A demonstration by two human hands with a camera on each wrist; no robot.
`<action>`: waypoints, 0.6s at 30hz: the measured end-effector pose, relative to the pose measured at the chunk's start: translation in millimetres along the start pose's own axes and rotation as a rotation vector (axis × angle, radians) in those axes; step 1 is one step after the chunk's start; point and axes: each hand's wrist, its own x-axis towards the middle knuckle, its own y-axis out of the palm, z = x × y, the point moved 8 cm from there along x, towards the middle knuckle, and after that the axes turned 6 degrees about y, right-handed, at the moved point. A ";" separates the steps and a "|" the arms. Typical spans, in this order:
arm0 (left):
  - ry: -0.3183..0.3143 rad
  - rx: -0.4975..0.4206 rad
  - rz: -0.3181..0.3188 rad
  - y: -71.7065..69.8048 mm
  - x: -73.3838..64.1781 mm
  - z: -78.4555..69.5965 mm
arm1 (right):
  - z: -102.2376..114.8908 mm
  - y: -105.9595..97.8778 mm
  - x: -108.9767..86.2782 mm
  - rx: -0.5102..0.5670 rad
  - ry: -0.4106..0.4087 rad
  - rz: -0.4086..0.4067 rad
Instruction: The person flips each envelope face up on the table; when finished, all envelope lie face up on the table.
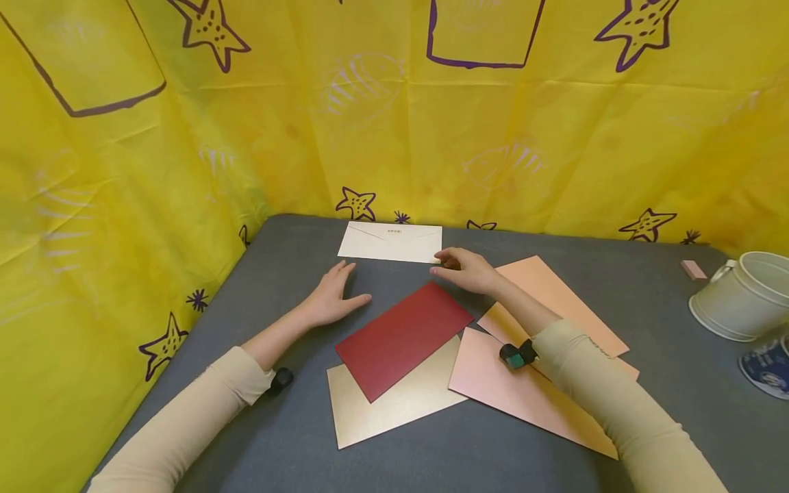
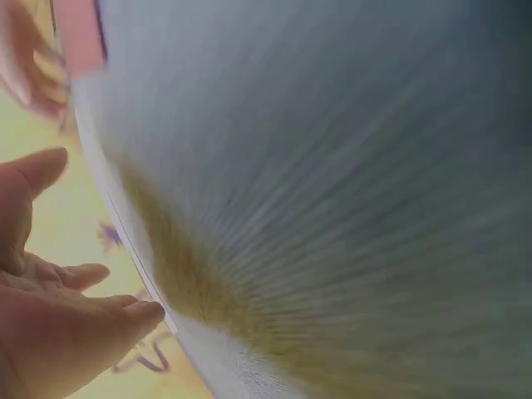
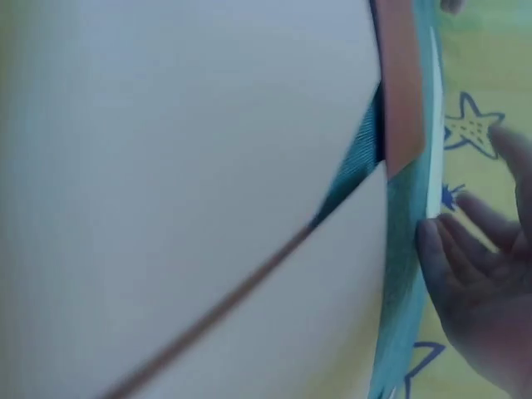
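Observation:
A white envelope [image 1: 390,243] lies flat at the far edge of the table, its flap side up with small printed marks. My left hand [image 1: 329,298] is just short of its near left corner, fingers extended and thumb spread, holding nothing. At the near right corner is my right hand [image 1: 465,269], with fingers loosely bent; in the right wrist view a fingertip [image 3: 428,237] appears at the envelope's edge, though contact is unclear. Nearer me, a dark red envelope [image 1: 403,339] partly covers a gold one [image 1: 394,407].
Under my right forearm lie a pink envelope [image 1: 524,397] and peach-orange ones [image 1: 564,294], overlapping. To the right stand a white metal bucket [image 1: 736,301], a blue patterned container [image 1: 767,366] and a small pink block [image 1: 693,270]. A yellow printed cloth [image 1: 382,150] hangs behind the table.

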 end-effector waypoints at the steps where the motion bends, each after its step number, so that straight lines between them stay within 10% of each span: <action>1: 0.013 -0.005 0.015 4.0 -5.5 -3.9 | 2.8 1.9 -3.5 -0.011 -0.042 0.023; 10: 0.101 -0.027 0.188 35.3 -63.5 -36.7 | 16.9 31.5 -43.3 -0.177 -0.245 0.308; 18: 0.138 0.126 0.265 47.1 -95.7 -49.8 | 19.2 37.4 -63.0 -0.227 -0.317 0.385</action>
